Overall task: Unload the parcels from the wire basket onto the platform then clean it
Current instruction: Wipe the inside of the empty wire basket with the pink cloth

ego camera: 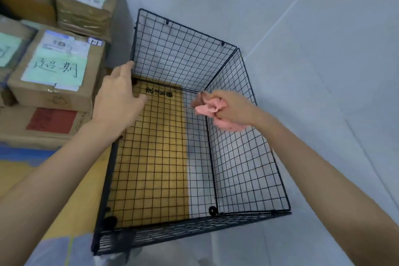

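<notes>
The black wire basket (246,179) stands on the floor in the middle of the view, with no parcels inside; a yellow-brown sheet shows through its bottom grid. Cardboard parcels (54,75) with green handwritten labels are stacked to its left. My left hand (118,95) rests on the basket's left rim near the far corner, fingers spread. My right hand (233,107) is closed on a crumpled pink cloth (210,107) pressed at the top of the right wire wall.
Pale tiled floor (323,71) lies beyond and right of the basket. More taped boxes (84,0) sit at the upper left. A blue and yellow surface (26,157) lies under the stack at the lower left.
</notes>
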Demonstrator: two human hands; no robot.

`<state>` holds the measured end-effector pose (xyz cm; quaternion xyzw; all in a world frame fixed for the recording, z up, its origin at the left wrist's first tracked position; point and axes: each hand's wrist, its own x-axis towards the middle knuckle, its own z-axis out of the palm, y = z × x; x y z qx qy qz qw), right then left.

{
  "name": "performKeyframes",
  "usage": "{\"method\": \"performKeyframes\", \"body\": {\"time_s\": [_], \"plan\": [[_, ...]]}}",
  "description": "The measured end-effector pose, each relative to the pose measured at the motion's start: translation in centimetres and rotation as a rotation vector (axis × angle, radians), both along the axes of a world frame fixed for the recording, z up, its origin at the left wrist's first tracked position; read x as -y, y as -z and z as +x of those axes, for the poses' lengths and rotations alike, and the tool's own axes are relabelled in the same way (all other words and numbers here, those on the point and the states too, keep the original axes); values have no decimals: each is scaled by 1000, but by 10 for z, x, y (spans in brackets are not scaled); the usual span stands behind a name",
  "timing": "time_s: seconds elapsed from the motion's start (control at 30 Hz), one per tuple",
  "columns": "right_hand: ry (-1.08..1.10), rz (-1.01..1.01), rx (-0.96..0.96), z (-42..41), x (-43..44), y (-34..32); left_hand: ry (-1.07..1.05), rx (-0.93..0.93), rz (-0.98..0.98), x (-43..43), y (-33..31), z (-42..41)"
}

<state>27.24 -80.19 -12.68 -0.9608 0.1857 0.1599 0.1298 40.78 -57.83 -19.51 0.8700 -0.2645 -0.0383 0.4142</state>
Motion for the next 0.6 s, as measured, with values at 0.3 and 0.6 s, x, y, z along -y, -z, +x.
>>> {"method": "performKeyframes", "body": {"time_s": [0.3, 0.6], "plan": [[290, -36, 411, -143, 22, -43, 5, 114, 79, -1, -4, -3], [376, 155, 455, -235, -24, -40, -14, 142, 57, -3, -5, -10]]}}
